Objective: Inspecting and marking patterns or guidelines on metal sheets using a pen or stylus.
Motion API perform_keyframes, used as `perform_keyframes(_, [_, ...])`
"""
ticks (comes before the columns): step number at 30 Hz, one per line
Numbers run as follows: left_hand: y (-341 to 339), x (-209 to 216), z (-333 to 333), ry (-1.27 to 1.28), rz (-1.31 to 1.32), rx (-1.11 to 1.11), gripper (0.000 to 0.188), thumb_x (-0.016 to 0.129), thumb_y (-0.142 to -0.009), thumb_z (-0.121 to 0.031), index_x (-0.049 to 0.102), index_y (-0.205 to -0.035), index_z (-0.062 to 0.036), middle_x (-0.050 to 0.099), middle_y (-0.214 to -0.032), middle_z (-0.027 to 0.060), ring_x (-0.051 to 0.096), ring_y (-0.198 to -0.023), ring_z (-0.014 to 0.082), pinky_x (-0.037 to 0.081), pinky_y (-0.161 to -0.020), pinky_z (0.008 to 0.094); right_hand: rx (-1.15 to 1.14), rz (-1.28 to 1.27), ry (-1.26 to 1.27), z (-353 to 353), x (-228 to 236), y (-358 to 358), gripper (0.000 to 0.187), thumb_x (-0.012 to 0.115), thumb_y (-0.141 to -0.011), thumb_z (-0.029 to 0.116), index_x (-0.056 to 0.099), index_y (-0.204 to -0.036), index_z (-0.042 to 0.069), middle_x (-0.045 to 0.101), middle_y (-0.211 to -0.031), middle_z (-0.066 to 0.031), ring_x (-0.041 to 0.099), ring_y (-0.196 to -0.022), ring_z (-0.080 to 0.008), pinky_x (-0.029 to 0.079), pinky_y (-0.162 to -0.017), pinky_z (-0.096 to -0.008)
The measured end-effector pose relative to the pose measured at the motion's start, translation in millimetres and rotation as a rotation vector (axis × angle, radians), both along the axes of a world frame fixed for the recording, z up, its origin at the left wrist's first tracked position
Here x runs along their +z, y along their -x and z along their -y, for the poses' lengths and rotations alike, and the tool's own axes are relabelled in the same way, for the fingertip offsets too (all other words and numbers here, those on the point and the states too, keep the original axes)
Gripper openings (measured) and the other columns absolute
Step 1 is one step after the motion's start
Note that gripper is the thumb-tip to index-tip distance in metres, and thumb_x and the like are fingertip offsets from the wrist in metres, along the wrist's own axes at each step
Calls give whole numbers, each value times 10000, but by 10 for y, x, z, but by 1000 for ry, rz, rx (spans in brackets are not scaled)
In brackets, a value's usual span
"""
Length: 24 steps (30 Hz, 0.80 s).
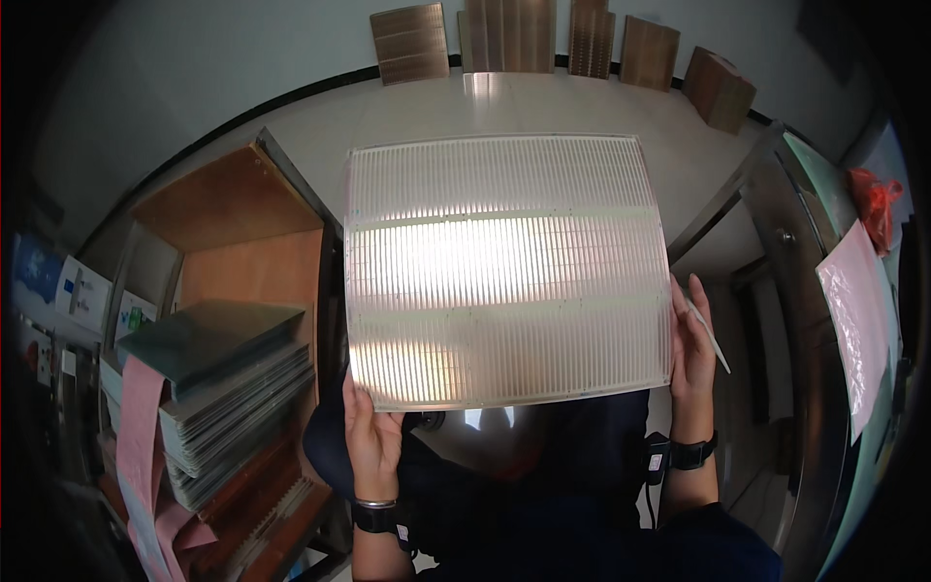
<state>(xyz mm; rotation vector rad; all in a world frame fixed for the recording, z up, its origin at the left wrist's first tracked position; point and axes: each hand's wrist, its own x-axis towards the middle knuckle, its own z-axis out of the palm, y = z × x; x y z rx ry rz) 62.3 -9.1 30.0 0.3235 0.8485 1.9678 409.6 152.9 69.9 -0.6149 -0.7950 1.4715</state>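
A large, shiny rectangular panel [504,272] with fine parallel ribs and two pale cross bands is held up before me, above my lap. My left hand [374,436] grips its lower left corner, thumb near the front face and the other fingers mostly hidden behind. On the right edge, my right hand [691,344] is closed around the lower part. A thin white pen-like stick [711,337] also sits between the fingers of that hand, pointing down to the right. Bright light reflects off the panel's middle and lower left.
At left, a wooden rack [257,272] holds a stack of thin panels [242,403], with a pink strip [143,417] hanging beside it. A pink sheet [853,320] and red plastic bag [876,209] lie on the right-hand table. Several panel stacks [409,44] lean along the far wall.
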Motion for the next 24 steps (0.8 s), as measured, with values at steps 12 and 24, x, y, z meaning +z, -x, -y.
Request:
perform_keyframes(12, [185,20,-41,-14,-4,24,450,434,-975,-148,309,-1399,-63,411,-1382,137,435,-1254,257,403,-1034,425,23,-23,63,-45,21,191,550,404,-923,80,184,-1418,-17,338,-1410,-271,345,-1325,-307,292,-1100,-353])
perform_keyframes(24, [433,381,-339,-20,-251,-113,473,443,-980,-212,312,-1402,-43,429,-1360,177,532,-1147,268,443,-997,378,-202,359,-130,-128,500,-144,347,550,-933,227,511,-1187,-7,588,-1129,-89,533,-1078,-156,400,-936,-280])
